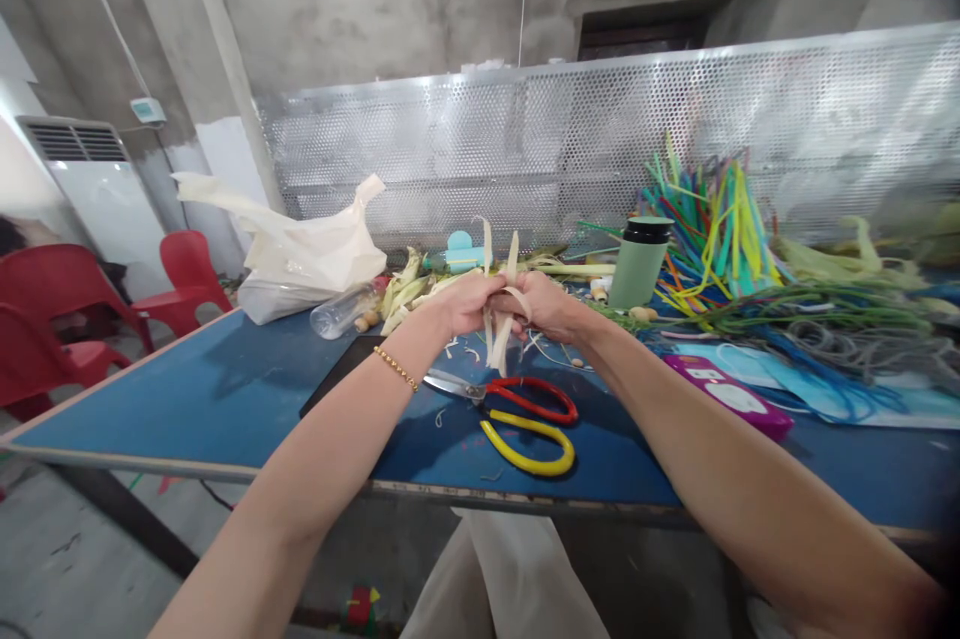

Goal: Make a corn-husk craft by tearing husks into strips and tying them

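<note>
Pale strips of corn husk [498, 343] are pinched between my two hands above the table, some ends pointing up and others hanging down. My left hand [474, 304] and my right hand [546, 307] meet at the fingertips, both closed on the strips. A gold beaded bracelet is on my left wrist. Just below my hands lie scissors [525, 416] with one red and one yellow handle, blades toward the left. More corn husks [405, 289] are heaped behind my left hand. Small pale scraps are scattered on the table around the scissors.
On the blue table [187, 389], a white plastic bag [307, 254] and clear bottle [337, 312] stand left. A green tumbler [640, 264], colourful strips [731, 229], cords [825, 309], a purple phone case [724, 394] and blue face masks [840, 381] lie right. A perforated metal panel [450, 149] rises behind.
</note>
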{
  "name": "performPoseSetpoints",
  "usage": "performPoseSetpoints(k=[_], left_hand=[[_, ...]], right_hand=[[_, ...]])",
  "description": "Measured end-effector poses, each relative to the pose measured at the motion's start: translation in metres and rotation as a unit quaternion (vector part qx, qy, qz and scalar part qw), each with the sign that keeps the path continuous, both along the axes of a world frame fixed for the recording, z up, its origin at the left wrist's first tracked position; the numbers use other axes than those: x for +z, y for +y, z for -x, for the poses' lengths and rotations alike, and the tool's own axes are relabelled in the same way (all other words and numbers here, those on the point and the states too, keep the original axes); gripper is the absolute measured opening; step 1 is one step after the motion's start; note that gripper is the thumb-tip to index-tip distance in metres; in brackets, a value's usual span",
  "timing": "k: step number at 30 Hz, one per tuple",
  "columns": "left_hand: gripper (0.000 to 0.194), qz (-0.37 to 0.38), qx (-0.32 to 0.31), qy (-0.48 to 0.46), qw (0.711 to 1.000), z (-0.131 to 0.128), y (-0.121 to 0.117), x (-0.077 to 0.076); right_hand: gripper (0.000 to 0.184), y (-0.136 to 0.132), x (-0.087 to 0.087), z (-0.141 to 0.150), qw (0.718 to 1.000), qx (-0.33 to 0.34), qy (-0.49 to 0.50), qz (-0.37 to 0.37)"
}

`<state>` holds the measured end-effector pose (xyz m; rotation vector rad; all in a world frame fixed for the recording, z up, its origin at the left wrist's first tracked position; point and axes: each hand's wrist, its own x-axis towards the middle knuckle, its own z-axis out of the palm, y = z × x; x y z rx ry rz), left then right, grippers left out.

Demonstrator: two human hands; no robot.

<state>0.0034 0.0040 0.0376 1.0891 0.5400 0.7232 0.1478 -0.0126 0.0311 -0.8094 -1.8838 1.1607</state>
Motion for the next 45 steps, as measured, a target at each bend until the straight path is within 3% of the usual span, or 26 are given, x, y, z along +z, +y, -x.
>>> performPoseSetpoints(k=[3,7,13,21,33,39,42,45], left_hand=[[0.036,-0.058,-0.036,0.008,0.998,0.003,-0.003,0.004],[0.042,-0.072,-0.072,0.007,0.995,0.007,-0.006,0.007],[0.029,-0.082,-0.111,0.047,0.989,0.007,-0.012,0.008],[0.025,-0.096,-0.097,0.079,0.987,0.013,-0.009,0.008],[0.015,-0.114,-0.074,0.107,0.985,0.016,-0.011,0.009],[0.018,-0.113,-0.075,0.141,0.981,0.022,-0.009,0.014],[0.019,-0.147,-0.038,0.16,0.975,0.029,-0.007,0.018],[0.023,-0.217,0.033,0.214,0.952,0.039,-0.003,0.019]], right_hand=[[0.035,0.001,0.006,-0.006,0.999,-0.026,0.024,-0.035],[0.036,0.001,0.017,-0.017,0.987,-0.092,0.026,-0.127],[0.029,0.004,0.023,-0.022,0.964,-0.172,0.027,-0.203],[0.026,0.007,0.024,-0.024,0.956,-0.192,0.022,-0.222],[0.038,0.006,0.022,-0.022,0.97,-0.161,0.042,-0.177],[0.038,0.003,0.024,-0.02,0.973,-0.141,0.117,-0.139],[0.04,0.005,0.024,-0.021,0.971,-0.122,0.161,-0.126],[0.037,0.008,0.028,-0.026,0.969,-0.128,0.182,-0.111]])
